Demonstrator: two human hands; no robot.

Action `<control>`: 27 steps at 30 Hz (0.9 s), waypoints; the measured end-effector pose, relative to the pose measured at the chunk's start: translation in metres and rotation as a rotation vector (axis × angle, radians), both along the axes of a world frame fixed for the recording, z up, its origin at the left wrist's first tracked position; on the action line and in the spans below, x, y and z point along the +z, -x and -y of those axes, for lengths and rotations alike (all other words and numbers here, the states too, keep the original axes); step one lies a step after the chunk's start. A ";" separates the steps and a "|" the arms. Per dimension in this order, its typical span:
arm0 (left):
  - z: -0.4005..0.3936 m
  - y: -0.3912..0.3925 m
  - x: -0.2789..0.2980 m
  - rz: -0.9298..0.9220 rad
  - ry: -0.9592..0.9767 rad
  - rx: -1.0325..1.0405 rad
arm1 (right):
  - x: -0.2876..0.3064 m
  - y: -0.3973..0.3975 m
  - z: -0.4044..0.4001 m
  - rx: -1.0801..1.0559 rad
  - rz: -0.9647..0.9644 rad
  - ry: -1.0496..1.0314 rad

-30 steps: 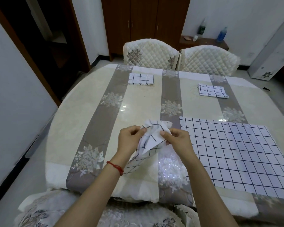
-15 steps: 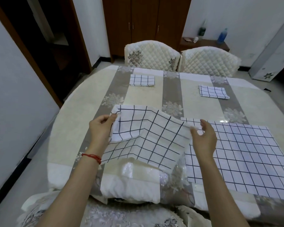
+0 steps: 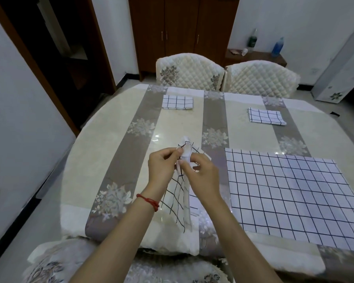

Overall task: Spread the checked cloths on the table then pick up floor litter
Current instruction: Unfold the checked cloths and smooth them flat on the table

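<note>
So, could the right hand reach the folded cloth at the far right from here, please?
Probably not yet: the right hand pinches the bunched cloth, and the folded cloth lies beyond the spread cloth, path otherwise free.

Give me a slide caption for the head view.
Both hands pinch a bunched checked cloth beside one spread cloth.

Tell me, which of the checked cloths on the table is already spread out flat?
The large checked cloth at the near right. The two far cloths lie folded small, and the fourth hangs bunched from both hands.

Spread cloth [image 3: 290, 190] right of hands [image 3: 184, 172]
</note>
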State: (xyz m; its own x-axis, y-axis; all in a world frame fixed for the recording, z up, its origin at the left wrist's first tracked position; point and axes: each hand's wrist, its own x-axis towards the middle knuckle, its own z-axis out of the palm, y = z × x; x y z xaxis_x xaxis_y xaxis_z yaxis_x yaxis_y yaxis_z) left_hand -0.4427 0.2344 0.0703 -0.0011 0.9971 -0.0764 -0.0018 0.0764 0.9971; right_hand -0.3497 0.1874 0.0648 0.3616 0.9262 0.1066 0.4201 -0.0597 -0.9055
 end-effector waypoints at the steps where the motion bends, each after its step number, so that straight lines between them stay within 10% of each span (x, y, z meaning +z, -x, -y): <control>1: 0.000 0.001 -0.001 -0.013 -0.009 0.000 | 0.000 -0.002 0.000 -0.007 0.003 0.000; 27: -0.036 0.036 -0.026 -0.633 -0.211 -0.110 | 0.039 -0.033 -0.045 0.026 0.260 0.078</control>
